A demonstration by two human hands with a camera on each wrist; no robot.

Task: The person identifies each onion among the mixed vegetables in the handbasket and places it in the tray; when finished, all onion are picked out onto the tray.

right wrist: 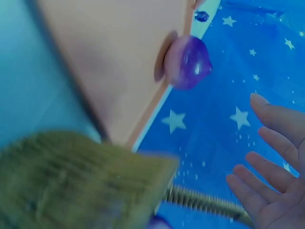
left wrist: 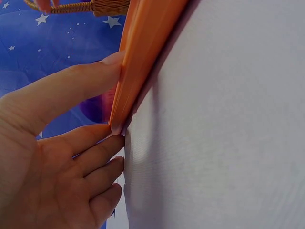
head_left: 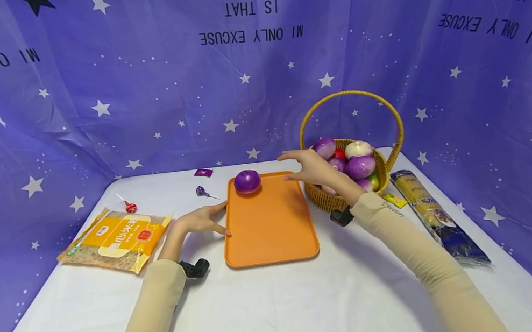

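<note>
Fingers of the left hand (head_left: 200, 220) lie straight and relaxed on the white worktop (head_left: 280, 305), their tips touching the near-left rim of the orange tray (head_left: 273, 230). From the left wrist view the thumb (left wrist: 71, 90) rests against the tray's edge while the other fingers (left wrist: 95, 157) meet the rim lower down; nothing is gripped.

Across the tray, the right hand (head_left: 307, 167) hovers above its far-right corner, fingers spread and only slightly bent, holding nothing. The right wrist view shows the open palm with fingers (right wrist: 267, 181) apart, well clear of the tray surface.

A purple onion (head_left: 247, 181) sits on the tray at its far edge, between the two hands and a little beyond the right hand's fingertips, not touched by either.

Just behind the right hand stands a wicker basket (head_left: 347, 198) with an arched handle, holding more purple onions, a white one and bits of red and green produce.

Beyond the left hand lie a purple lollipop (head_left: 202, 192), a red lollipop (head_left: 129, 206) and a small purple wrapper (head_left: 203, 172). To the outside of the left forearm lies a yellow food packet (head_left: 115, 239). To the outside of the right forearm lie a long noodle packet (head_left: 437, 215) and a small yellow sachet (head_left: 394, 200).
</note>
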